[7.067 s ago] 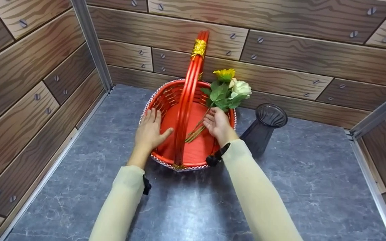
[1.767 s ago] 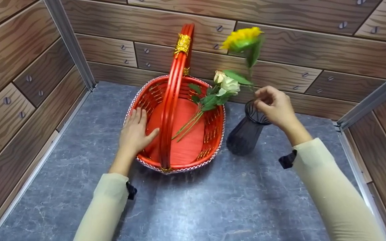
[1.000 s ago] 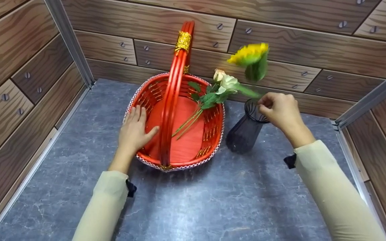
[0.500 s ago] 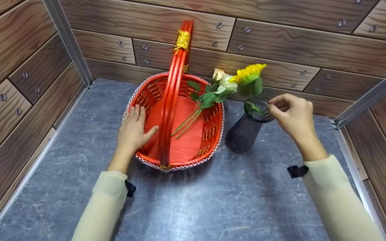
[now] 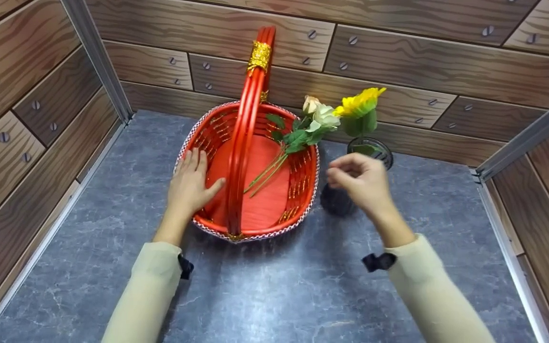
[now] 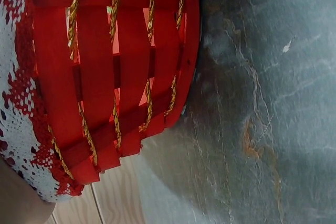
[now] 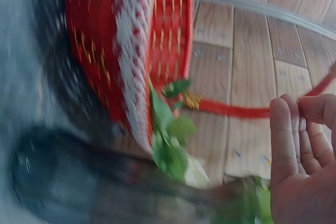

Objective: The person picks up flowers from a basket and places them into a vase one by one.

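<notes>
In the head view my left hand (image 5: 188,183) lies with spread, straight fingers over the left rim of a red woven basket (image 5: 265,216). Its tall handle (image 5: 246,126) arches over the middle. Two pale roses (image 5: 323,117) lie in the basket, blooms over the far right rim and stems slanting inward. A yellow sunflower (image 5: 360,103) stands in a dark glass vase (image 5: 337,200) to the basket's right. My right hand (image 5: 367,188) hovers in front of the vase, hiding its middle, fingers lightly bent. Nothing shows between its fingers in the right wrist view.
Wood-patterned panels (image 5: 412,81) rise at the back and both sides, joined by metal corner posts (image 5: 98,62). The grey marbled tabletop (image 5: 274,295) stretches in front of the basket and around it.
The sunflower was lowered into the vase and released. My right hand has swung from the vase's rim leftward and nearer to me. My left hand keeps its place on the basket.
</notes>
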`<state>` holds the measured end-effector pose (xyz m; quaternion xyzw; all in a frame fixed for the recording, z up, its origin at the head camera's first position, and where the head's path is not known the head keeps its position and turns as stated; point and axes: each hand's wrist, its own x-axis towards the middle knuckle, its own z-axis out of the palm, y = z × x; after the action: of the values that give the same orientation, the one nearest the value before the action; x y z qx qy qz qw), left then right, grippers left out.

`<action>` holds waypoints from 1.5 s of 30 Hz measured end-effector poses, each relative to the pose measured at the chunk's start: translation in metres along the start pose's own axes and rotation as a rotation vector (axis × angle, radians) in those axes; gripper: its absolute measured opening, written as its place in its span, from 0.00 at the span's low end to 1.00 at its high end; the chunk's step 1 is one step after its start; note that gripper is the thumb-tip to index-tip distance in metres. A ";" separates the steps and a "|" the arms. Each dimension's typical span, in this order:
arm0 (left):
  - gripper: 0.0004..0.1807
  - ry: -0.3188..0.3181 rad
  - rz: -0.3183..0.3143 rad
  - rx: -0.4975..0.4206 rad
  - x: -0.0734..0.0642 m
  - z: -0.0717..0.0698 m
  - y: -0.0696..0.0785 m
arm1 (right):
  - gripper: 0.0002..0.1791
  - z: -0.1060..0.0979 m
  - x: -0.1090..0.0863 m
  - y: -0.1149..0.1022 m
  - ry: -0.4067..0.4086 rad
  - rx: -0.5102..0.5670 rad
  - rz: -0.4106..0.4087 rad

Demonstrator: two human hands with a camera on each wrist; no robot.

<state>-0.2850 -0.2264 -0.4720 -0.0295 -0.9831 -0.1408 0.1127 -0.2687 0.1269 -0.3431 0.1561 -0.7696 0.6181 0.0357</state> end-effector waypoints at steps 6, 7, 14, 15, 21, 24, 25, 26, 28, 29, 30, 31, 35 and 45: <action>0.48 0.012 0.007 -0.008 0.000 0.000 0.001 | 0.11 0.024 0.012 0.023 -0.017 0.074 0.078; 0.48 0.015 0.008 -0.009 0.000 0.000 0.001 | 0.11 0.026 0.015 0.029 -0.010 0.081 0.089; 0.49 0.014 0.004 -0.011 -0.001 -0.001 0.000 | 0.06 0.044 0.032 0.061 0.052 0.122 0.143; 0.49 0.012 0.003 -0.013 -0.001 -0.002 0.000 | 0.06 0.047 0.033 0.062 0.057 0.141 0.157; 0.49 0.014 -0.002 -0.010 -0.001 -0.002 0.001 | 0.10 0.062 0.043 0.067 0.045 0.269 0.267; 0.49 0.026 -0.004 -0.015 0.000 -0.001 0.000 | 0.12 0.070 0.047 0.068 0.041 0.342 0.313; 0.49 0.030 -0.003 -0.018 0.000 -0.001 0.001 | 0.12 0.072 0.049 0.069 0.041 0.367 0.328; 0.49 0.031 -0.003 -0.020 0.000 -0.001 0.001 | 0.13 0.075 0.050 0.070 0.042 0.388 0.342; 0.49 0.034 -0.004 -0.020 -0.001 -0.001 0.001 | 0.14 0.079 0.053 0.072 0.052 0.423 0.374; 0.49 0.030 -0.006 -0.021 -0.001 -0.001 0.001 | 0.14 0.081 0.054 0.073 0.055 0.429 0.391; 0.49 0.028 -0.007 -0.022 -0.001 0.000 0.001 | 0.15 0.083 0.055 0.075 0.058 0.432 0.408; 0.50 0.024 -0.008 -0.022 -0.001 -0.001 0.001 | 0.16 0.085 0.056 0.076 0.061 0.435 0.428; 0.50 0.015 -0.015 -0.019 -0.001 -0.001 0.001 | 0.19 0.093 0.062 0.083 0.087 0.449 0.512; 0.51 0.002 -0.015 -0.018 0.000 -0.001 0.001 | 0.21 0.104 0.068 0.090 0.108 0.546 0.599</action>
<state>-0.2843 -0.2260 -0.4706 -0.0231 -0.9819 -0.1503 0.1126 -0.3448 0.0300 -0.4354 -0.1037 -0.5858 0.7900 -0.1484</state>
